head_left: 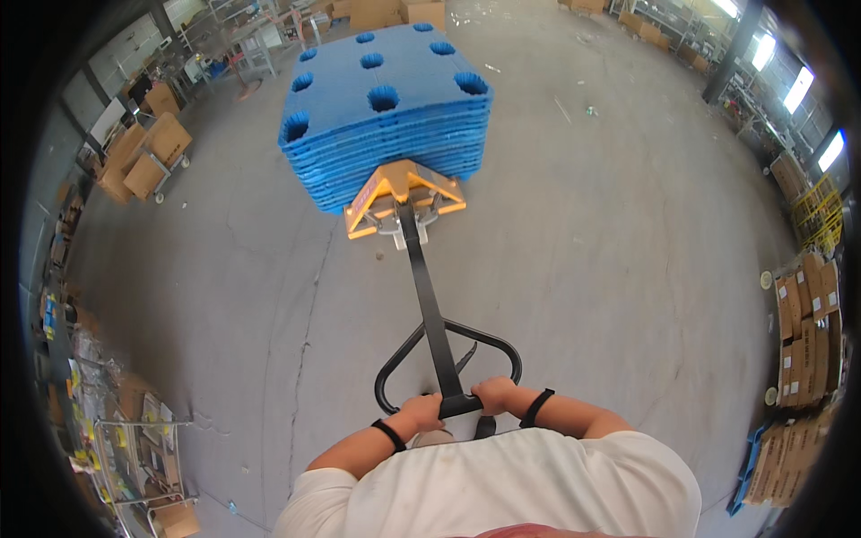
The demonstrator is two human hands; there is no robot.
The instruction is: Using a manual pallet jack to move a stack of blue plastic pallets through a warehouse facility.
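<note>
Both of my hands grip the black loop handle (pixel 491 337) of a pallet jack, close to my body. My left hand (pixel 421 412) is closed round the handle's near bar, left of the central shaft (pixel 429 300). On the other side of the shaft, my right hand (pixel 492 393) is closed round the same bar. A small black lever (pixel 466 357) shows inside the loop. The shaft runs forward to the jack's yellow body (pixel 395 186). Beyond it, a stack of blue plastic pallets (pixel 345 94) with round holes sits on the jack; its forks are hidden underneath.
Cartons on a wheeled cart (pixel 157 157) stand at the far left. A metal rack cart (pixel 139 457) is at the near left. Stacked cartons (pixel 807 332) and a yellow wire frame (pixel 816 215) line the right side. Grey concrete floor (pixel 583 260) surrounds the jack, with scraps farther off.
</note>
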